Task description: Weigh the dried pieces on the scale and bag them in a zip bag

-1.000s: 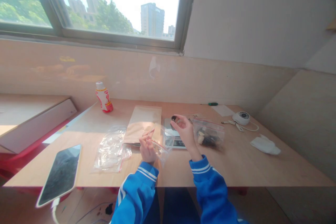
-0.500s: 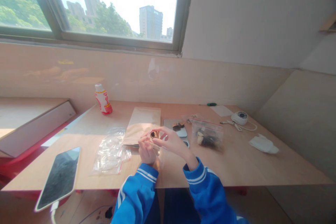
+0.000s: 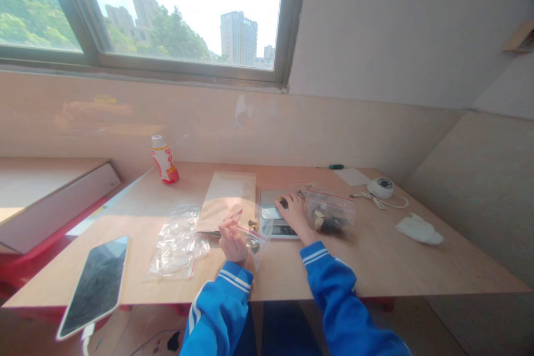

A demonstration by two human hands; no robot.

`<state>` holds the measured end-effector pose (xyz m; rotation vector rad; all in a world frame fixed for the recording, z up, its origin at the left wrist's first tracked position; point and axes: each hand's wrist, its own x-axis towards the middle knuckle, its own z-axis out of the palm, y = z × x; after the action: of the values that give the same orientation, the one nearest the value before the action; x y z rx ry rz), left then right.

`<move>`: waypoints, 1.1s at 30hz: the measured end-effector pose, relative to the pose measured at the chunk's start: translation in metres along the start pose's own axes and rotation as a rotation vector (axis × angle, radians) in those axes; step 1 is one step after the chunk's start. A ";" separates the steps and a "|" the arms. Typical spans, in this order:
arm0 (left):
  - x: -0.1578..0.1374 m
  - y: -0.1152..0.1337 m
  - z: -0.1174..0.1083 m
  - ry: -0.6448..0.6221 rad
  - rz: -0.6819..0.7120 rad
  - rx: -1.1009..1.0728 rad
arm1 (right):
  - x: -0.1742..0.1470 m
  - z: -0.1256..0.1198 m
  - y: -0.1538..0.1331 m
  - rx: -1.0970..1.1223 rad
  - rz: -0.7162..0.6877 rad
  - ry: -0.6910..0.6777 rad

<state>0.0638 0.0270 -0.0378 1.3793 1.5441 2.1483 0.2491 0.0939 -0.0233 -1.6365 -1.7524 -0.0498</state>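
My left hand (image 3: 233, 240) is closed on the top edge of a small clear zip bag (image 3: 262, 250), which hangs open to the right with a few brown dried pieces inside. Over the plate of a flat kitchen scale (image 3: 269, 212), my right hand (image 3: 294, 212) bends its fingers around dark brown dried pieces (image 3: 283, 202); the fingertips are partly hidden. Part of the scale's display shows beside the right wrist. Behind the left hand lies a brown paper pouch (image 3: 227, 192).
Right of the scale sits a zip bag of dark pieces (image 3: 331, 219), with a smaller bag (image 3: 306, 186) behind. Empty clear bags (image 3: 173, 242), a phone (image 3: 95, 283) and a bottle (image 3: 164, 160) are left. Far right are a white camera (image 3: 380, 188), a tissue (image 3: 419, 230) and a green screwdriver (image 3: 336, 167).
My right hand has moved from the small bag rightward to the dark pieces on the scale. The left hand stays in place with the bag, whose mouth now faces right.
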 end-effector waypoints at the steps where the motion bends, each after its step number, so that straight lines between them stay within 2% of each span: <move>1: 0.000 -0.001 0.000 -0.003 0.005 -0.001 | -0.001 0.002 0.003 -0.025 -0.001 -0.018; 5: -0.001 -0.004 0.000 -0.010 0.020 0.008 | -0.003 0.004 0.003 -0.031 -0.004 -0.027; 12: -0.001 -0.002 -0.001 -0.007 -0.015 0.037 | -0.005 0.003 -0.004 0.154 -0.019 0.025; 18: -0.001 0.000 0.000 -0.020 -0.016 0.031 | -0.005 -0.025 -0.029 0.482 0.047 0.017; 21: -0.001 -0.001 0.000 -0.021 -0.016 0.021 | -0.006 -0.048 -0.056 0.707 0.115 -0.049; 24: -0.001 0.000 -0.001 -0.016 -0.011 0.008 | -0.011 -0.068 -0.082 0.869 0.097 -0.150; 26: 0.000 0.003 -0.001 -0.025 -0.013 -0.004 | -0.016 -0.075 -0.095 0.955 0.080 -0.271; 30: 0.001 0.009 -0.003 -0.040 -0.008 -0.035 | -0.026 -0.075 -0.107 0.923 0.052 -0.537; 33: 0.001 0.014 -0.004 -0.030 0.006 -0.051 | -0.029 -0.073 -0.113 0.788 0.019 -0.564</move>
<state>0.0652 0.0187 -0.0265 1.3946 1.4664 2.1446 0.1824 0.0122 0.0644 -1.1150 -1.7958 1.0647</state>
